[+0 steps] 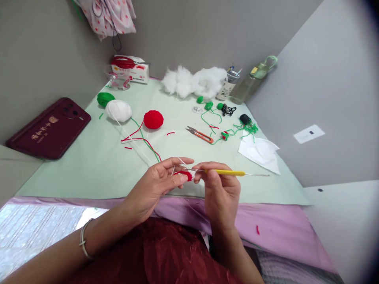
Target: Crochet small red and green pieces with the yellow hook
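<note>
Between the thumb and fingers of my left hand [158, 181] is pinched a small red and white crochet piece [188, 176]. My right hand [223, 189] grips a crochet hook by its yellow handle [229, 172]. The hook's thin metal end lies at the top of the crochet piece, among white yarn. White yarn runs over my left fingers. Strands trail back across the table to a white yarn ball [119, 110], a red yarn ball [153, 119] and a green yarn ball [106, 99]. My fingers hide part of the piece.
Orange thread snips [201, 135] lie mid-table, with small green crochet pieces [209, 105] behind. White stuffing [194, 82], a pen cup [226, 87] and a bottle [251, 83] stand at the back. A phone [49, 128] is at left; white paper [259, 153] lies right.
</note>
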`<act>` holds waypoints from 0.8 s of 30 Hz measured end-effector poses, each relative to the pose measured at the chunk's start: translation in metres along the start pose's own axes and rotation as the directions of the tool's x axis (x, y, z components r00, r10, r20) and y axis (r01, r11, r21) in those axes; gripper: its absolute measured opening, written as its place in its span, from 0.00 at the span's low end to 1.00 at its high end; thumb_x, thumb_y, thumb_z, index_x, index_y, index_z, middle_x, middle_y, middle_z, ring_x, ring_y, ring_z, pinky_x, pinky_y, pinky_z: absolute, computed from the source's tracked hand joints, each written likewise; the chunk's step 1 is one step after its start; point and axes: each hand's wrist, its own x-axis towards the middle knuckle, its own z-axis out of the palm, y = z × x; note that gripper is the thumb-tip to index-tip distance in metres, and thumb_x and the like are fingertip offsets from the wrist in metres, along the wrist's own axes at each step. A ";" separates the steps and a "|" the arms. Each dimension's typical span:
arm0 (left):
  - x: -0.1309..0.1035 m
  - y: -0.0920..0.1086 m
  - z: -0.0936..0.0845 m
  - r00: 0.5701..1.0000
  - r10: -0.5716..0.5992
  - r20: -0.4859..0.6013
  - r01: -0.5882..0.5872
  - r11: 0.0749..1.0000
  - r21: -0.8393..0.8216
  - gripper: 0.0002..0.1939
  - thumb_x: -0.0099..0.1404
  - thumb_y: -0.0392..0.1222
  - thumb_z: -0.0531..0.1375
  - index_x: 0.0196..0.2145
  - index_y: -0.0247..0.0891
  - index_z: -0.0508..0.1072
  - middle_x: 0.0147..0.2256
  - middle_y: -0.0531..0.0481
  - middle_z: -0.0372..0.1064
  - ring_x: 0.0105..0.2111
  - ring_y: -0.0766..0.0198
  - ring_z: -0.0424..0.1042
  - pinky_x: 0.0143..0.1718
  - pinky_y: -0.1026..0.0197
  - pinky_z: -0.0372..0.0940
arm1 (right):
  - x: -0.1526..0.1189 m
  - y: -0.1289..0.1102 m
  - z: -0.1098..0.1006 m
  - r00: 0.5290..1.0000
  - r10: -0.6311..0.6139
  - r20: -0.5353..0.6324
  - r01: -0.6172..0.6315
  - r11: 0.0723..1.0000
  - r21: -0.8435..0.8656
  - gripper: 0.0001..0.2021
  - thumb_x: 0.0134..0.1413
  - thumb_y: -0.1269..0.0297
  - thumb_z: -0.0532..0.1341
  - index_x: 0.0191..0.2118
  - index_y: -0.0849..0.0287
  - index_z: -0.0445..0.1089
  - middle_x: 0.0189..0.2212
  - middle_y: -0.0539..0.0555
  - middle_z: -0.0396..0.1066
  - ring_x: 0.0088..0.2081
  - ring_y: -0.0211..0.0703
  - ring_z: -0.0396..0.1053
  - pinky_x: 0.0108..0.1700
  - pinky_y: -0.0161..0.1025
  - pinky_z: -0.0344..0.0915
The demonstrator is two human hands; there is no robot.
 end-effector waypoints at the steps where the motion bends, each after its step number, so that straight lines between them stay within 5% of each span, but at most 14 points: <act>1: 0.000 0.000 0.000 1.000 0.011 -0.006 -0.011 1.000 0.014 0.15 0.64 0.40 0.72 0.50 0.47 0.84 0.38 0.53 0.76 0.40 0.66 0.69 0.42 0.66 0.63 | 0.001 -0.001 0.000 1.000 0.010 -0.002 -0.010 0.999 0.031 0.06 0.68 0.64 0.65 0.41 0.52 0.82 0.37 0.50 0.82 0.31 0.35 0.77 0.36 0.35 0.75; 8: -0.002 0.002 0.002 0.999 0.042 -0.034 -0.040 0.997 0.059 0.12 0.64 0.40 0.71 0.47 0.46 0.85 0.34 0.54 0.72 0.36 0.67 0.66 0.40 0.65 0.62 | -0.002 -0.008 -0.003 0.998 -0.022 0.050 0.022 1.000 -0.011 0.09 0.72 0.64 0.60 0.42 0.54 0.79 0.36 0.51 0.82 0.32 0.37 0.78 0.37 0.36 0.75; 13: -0.003 0.002 0.001 0.989 0.129 -0.070 -0.119 0.985 0.128 0.14 0.64 0.39 0.71 0.47 0.47 0.84 0.35 0.54 0.71 0.36 0.67 0.67 0.40 0.65 0.62 | -0.009 -0.013 -0.005 0.968 -0.219 0.119 0.245 0.924 -0.293 0.11 0.72 0.71 0.57 0.48 0.53 0.77 0.40 0.51 0.81 0.36 0.38 0.78 0.40 0.39 0.76; 16: -0.004 -0.001 0.001 0.983 0.156 -0.100 -0.136 0.974 0.181 0.14 0.65 0.40 0.72 0.49 0.47 0.84 0.32 0.56 0.69 0.33 0.68 0.65 0.37 0.65 0.61 | -0.012 -0.010 -0.006 0.895 -0.360 0.265 0.444 0.783 -0.435 0.14 0.70 0.75 0.58 0.53 0.53 0.75 0.42 0.54 0.81 0.41 0.43 0.79 0.42 0.43 0.78; 21: -0.003 -0.003 0.002 0.994 0.075 -0.081 -0.073 0.997 0.025 0.23 0.61 0.42 0.74 0.55 0.46 0.81 0.32 0.55 0.72 0.34 0.67 0.69 0.40 0.64 0.64 | -0.018 0.002 -0.006 0.750 -0.499 0.435 0.638 0.368 -0.677 0.18 0.67 0.75 0.62 0.57 0.50 0.76 0.48 0.58 0.80 0.47 0.48 0.79 0.44 0.44 0.79; 22: -0.003 -0.002 0.002 0.998 0.012 -0.055 -0.013 0.999 -0.031 0.25 0.61 0.42 0.75 0.56 0.45 0.80 0.33 0.54 0.73 0.34 0.67 0.69 0.40 0.64 0.64 | -0.019 0.003 -0.006 0.756 -0.503 0.419 0.627 0.369 -0.687 0.18 0.66 0.74 0.62 0.57 0.48 0.77 0.48 0.57 0.80 0.48 0.48 0.79 0.44 0.45 0.79; 24: -0.002 0.002 0.000 0.994 -0.105 -0.024 0.102 0.988 -0.118 0.24 0.62 0.42 0.74 0.56 0.42 0.81 0.34 0.52 0.75 0.34 0.68 0.69 0.40 0.65 0.64 | -0.017 0.001 -0.006 0.832 -0.462 0.308 0.538 0.534 -0.652 0.16 0.67 0.72 0.62 0.54 0.47 0.78 0.45 0.56 0.80 0.45 0.48 0.79 0.42 0.46 0.78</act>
